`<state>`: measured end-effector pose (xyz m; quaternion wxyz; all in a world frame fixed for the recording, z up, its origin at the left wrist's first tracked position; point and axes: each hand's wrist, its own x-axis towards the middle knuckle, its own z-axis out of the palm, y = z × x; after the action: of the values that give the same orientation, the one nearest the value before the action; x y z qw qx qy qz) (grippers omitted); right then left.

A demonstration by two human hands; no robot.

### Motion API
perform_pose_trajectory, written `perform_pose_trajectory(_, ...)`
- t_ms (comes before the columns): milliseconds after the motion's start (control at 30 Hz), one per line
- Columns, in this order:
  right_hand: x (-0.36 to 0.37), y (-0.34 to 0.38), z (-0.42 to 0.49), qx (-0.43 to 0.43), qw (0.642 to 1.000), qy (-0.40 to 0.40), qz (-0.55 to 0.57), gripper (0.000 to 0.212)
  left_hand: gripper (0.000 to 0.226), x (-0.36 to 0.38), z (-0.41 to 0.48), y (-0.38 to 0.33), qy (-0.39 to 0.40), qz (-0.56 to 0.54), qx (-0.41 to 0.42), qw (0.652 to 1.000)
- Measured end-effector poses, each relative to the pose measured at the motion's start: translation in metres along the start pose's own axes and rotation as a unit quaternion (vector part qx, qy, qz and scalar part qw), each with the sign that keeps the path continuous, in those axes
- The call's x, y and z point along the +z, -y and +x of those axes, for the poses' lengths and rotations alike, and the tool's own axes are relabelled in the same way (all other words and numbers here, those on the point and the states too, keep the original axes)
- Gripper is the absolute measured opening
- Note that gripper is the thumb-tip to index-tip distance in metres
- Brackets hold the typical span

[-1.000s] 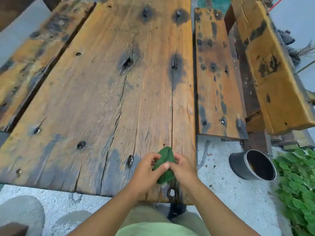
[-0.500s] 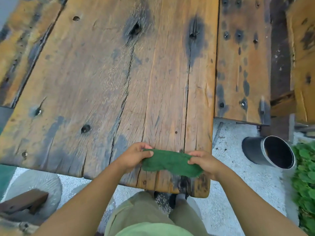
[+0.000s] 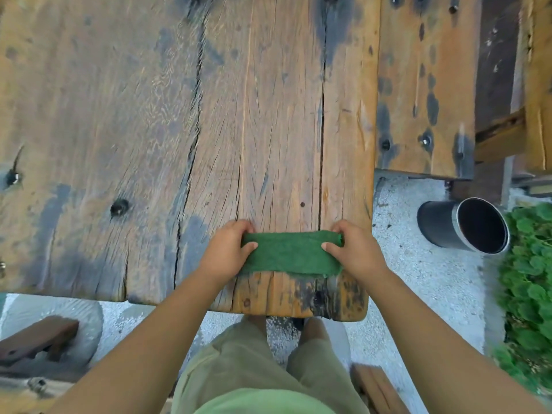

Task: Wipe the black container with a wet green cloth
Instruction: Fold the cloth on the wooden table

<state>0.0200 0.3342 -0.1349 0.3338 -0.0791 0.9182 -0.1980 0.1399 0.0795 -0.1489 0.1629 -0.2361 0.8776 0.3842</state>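
A green cloth (image 3: 291, 253) is stretched flat into a wide strip over the near edge of the wooden table (image 3: 209, 130). My left hand (image 3: 225, 251) pinches its left end and my right hand (image 3: 354, 252) pinches its right end. The black container (image 3: 464, 225), a dark cylinder with a metal rim, lies on its side on the gravel ground to the right of the table, its open mouth facing right. It is well apart from both hands.
A second wooden plank or bench (image 3: 427, 85) runs along the table's right side. Green plants (image 3: 528, 279) grow at the far right, beside the container. A dark wooden piece (image 3: 33, 339) lies on the ground at lower left.
The cloth was bunched between both hands a second ago. My hands have pulled apart and spread it into a flat strip, lowered to the table's near edge. The view has tilted down.
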Motion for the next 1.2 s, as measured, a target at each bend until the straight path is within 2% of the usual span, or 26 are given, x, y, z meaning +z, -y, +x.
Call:
perform_pose_trajectory(67, 0.001, -0.003, -0.003, -0.006, 0.997, -0.042, -0.064, 0.029, 0.024, 0.003, -0.003, 0.002, -0.026, 0.029, -0.004, 0.999)
perform_pose_trajectory(233, -0.001, -0.006, -0.012, 0.007, 0.997, -0.071, -0.035, 0.034, 0.036, -0.005, -0.011, 0.009, -0.066, 0.035, -0.07, 0.995)
perform_pose_trajectory(367, 0.0, -0.003, -0.03, -0.04, 0.986, -0.162, -0.022, 0.028, 0.02, -0.011, -0.024, 0.005, -0.107, 0.074, -0.01, 0.991)
perform_pose_trajectory(467, 0.009, 0.003, -0.044, -0.106, 0.988, -0.113, 0.008, 0.022, 0.018, -0.006, -0.037, -0.001, -0.067, 0.101, 0.107, 0.987)
perform_pose_trajectory(533, 0.019, 0.002, -0.05, -0.156, 0.985, -0.051, -0.043, 0.014, 0.024, 0.0, -0.045, 0.0, -0.003, 0.144, 0.156, 0.977)
perform_pose_trajectory(567, 0.024, -0.001, -0.053, -0.17, 0.982, -0.024, -0.078, 0.012, 0.03, 0.002, -0.047, 0.002, 0.02, 0.165, 0.16, 0.973)
perform_pose_trajectory(633, 0.034, -0.007, -0.054, -0.159, 0.98, 0.014, -0.119, 0.026, 0.035, 0.003, -0.051, 0.007, 0.037, 0.19, 0.159, 0.968)
perform_pose_trajectory(700, 0.039, -0.009, -0.053, -0.144, 0.981, 0.016, -0.131, 0.034, 0.033, 0.003, -0.052, 0.01, 0.035, 0.2, 0.17, 0.964)
perform_pose_trajectory(867, 0.037, -0.001, -0.044, -0.125, 0.986, 0.002, -0.114, 0.026, 0.02, -0.002, -0.047, 0.01, 0.033, 0.185, 0.192, 0.963)
perform_pose_trajectory(1000, 0.029, 0.005, -0.04, -0.125, 0.988, 0.018, -0.085, 0.006, 0.012, -0.01, -0.039, 0.009, 0.044, 0.158, 0.204, 0.965)
perform_pose_trajectory(1067, 0.023, 0.007, -0.038, -0.121, 0.99, 0.012, -0.069, 0.003, 0.009, -0.014, -0.037, 0.01, 0.05, 0.14, 0.204, 0.968)
perform_pose_trajectory(1200, 0.008, 0.014, -0.033, -0.13, 0.991, -0.033, -0.031, 0.005, 0.01, -0.024, -0.027, 0.009, 0.05, 0.024, 0.11, 0.992)
